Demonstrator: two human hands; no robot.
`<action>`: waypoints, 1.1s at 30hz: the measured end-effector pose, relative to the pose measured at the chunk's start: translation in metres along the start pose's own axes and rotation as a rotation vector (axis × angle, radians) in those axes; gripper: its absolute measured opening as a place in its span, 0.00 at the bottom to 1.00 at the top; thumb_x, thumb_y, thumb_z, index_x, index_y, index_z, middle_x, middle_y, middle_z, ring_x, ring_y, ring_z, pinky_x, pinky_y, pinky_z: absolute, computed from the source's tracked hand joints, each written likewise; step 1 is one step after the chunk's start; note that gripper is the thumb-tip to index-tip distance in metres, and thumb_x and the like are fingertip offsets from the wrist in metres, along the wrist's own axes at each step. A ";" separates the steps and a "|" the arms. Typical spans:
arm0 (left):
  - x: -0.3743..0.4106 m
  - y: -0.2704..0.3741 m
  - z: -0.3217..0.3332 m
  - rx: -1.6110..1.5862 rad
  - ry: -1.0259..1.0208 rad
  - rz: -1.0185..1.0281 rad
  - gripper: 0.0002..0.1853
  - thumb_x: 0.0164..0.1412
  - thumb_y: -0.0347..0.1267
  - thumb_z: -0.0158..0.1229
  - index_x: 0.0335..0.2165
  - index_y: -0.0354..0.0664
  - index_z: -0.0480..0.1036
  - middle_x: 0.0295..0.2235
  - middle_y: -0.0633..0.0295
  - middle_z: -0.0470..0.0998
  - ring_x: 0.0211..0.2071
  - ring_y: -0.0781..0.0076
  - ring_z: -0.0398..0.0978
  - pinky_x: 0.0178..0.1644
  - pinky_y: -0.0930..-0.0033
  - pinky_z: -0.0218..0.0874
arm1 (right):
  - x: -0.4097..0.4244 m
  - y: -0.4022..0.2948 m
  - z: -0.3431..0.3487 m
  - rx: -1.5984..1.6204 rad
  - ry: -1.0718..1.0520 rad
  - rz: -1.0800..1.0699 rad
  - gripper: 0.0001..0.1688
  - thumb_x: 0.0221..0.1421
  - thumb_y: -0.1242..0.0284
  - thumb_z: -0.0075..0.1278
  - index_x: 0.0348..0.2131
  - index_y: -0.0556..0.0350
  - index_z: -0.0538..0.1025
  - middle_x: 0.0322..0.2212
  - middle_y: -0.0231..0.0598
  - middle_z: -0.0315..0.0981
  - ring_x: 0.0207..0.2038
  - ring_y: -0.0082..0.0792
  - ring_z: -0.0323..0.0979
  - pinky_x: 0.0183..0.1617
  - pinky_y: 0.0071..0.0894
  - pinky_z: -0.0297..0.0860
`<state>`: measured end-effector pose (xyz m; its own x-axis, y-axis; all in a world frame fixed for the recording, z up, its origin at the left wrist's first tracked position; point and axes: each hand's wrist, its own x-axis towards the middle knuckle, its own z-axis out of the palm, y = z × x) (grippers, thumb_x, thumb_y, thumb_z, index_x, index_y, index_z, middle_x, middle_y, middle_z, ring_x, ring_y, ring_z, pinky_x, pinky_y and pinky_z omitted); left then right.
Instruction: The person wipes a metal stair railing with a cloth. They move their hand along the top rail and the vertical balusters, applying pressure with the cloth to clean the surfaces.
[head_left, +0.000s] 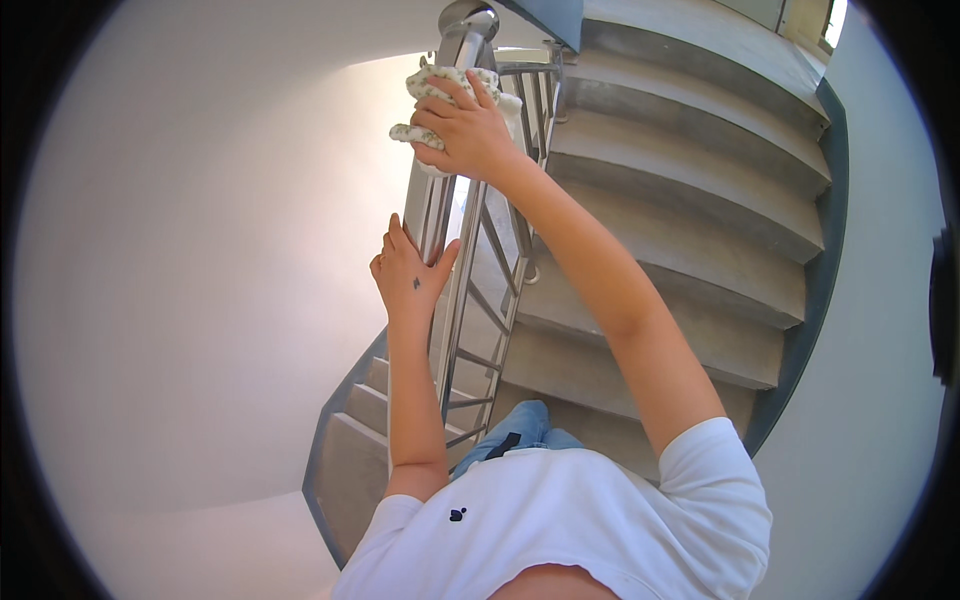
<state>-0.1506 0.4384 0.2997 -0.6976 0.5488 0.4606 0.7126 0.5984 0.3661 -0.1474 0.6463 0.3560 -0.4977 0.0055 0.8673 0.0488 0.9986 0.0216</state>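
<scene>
A polished metal handrail (424, 206) runs up the picture to a rounded end cap (469, 21). My right hand (469, 131) presses a white cloth with a green pattern (452, 77) onto the rail's upper part, fingers spread over the folds. Part of the cloth sticks out on the rail's left side, and part hangs on the right. Lower down, my left hand (411, 274) rests around the same handrail, with its thumb on the right and its fingers on the left. There is no cloth under it.
Metal balusters and slanted bars (491, 304) stand beside the handrail. Concrete steps (667, 225) curve upward on the right, edged by a dark skirting (834, 150) and a pale wall (892, 247). More steps (349, 457) lie lower left, by a white wall (187, 262).
</scene>
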 end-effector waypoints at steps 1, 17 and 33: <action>0.005 0.003 -0.001 -0.035 -0.020 -0.010 0.43 0.50 0.50 0.63 0.53 0.28 0.59 0.41 0.46 0.73 0.42 0.53 0.73 0.52 0.52 0.54 | 0.005 0.003 0.000 -0.001 0.002 0.004 0.18 0.50 0.54 0.50 0.36 0.42 0.77 0.41 0.23 0.72 0.60 0.32 0.57 0.68 0.56 0.41; -0.004 0.021 0.001 -0.012 -0.006 -0.203 0.28 0.52 0.37 0.64 0.48 0.33 0.66 0.30 0.49 0.75 0.34 0.52 0.71 0.48 0.56 0.56 | 0.037 0.069 0.020 0.134 0.003 -0.276 0.17 0.49 0.56 0.52 0.35 0.44 0.78 0.40 0.24 0.74 0.55 0.31 0.63 0.65 0.48 0.51; 0.110 0.067 0.037 0.255 -0.027 -0.258 0.45 0.45 0.52 0.65 0.55 0.38 0.58 0.50 0.53 0.69 0.53 0.56 0.65 0.61 0.40 0.42 | 0.077 0.099 0.016 0.406 -0.043 -0.581 0.07 0.42 0.67 0.51 0.27 0.45 0.75 0.28 0.24 0.72 0.40 0.30 0.68 0.49 0.35 0.63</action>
<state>-0.1823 0.5600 0.3451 -0.8562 0.3739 0.3565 0.4737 0.8436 0.2528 -0.1949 0.7465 0.4168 -0.3789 -0.5406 0.7511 -0.5575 0.7812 0.2810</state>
